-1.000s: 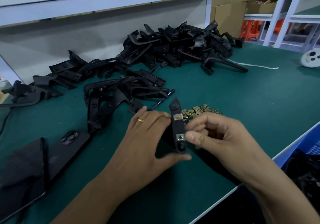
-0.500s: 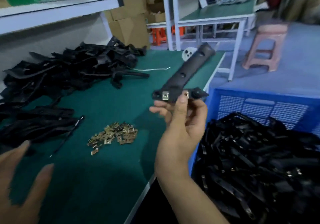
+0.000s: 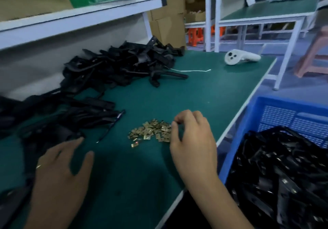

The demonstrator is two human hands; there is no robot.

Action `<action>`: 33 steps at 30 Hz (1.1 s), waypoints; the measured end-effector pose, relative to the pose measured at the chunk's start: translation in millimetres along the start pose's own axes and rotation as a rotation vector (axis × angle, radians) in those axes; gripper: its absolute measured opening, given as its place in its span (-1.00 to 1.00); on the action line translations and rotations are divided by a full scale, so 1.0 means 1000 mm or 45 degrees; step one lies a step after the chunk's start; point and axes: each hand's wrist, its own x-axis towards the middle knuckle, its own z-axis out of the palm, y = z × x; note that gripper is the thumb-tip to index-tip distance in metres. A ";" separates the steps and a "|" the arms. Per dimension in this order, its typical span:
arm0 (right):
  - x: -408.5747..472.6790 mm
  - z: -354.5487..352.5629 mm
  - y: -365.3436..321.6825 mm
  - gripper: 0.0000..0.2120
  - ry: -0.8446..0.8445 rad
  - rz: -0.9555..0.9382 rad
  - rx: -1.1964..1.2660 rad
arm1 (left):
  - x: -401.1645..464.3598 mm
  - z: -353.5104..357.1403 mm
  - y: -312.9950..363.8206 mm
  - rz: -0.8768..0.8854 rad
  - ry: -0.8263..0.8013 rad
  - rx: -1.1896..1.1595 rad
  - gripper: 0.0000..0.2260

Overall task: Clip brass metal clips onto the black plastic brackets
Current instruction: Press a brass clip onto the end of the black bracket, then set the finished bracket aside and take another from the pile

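Beside clip pile [image 3: 151, 133] | right hand [image 3: 190, 140] fingers curled, pinch unclear | left hand [image 3: 60, 172] spread toward brackets [image 3: 58, 122] | risk: grabbing several clips

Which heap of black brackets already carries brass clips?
The heap in the blue basket: brass glints show on those brackets; the table's heap shows none.

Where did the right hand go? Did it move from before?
Yes. The right hand came down from holding a bracket up beside the blue crate. Now it is at the right edge of the brass clips pile, fingers curled there.
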 end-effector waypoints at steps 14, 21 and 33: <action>-0.003 0.019 0.006 -0.90 -0.231 -0.382 -0.089 | 0.000 -0.025 -0.018 -0.291 0.034 0.358 -0.55; -0.003 0.019 0.003 -0.92 -0.255 -0.376 -0.048 | -0.005 -0.029 0.000 -0.066 0.278 0.257 -0.62; -0.003 0.018 0.002 -0.86 -0.373 -0.529 -0.091 | -0.018 -0.037 0.015 0.019 0.371 -0.343 -0.90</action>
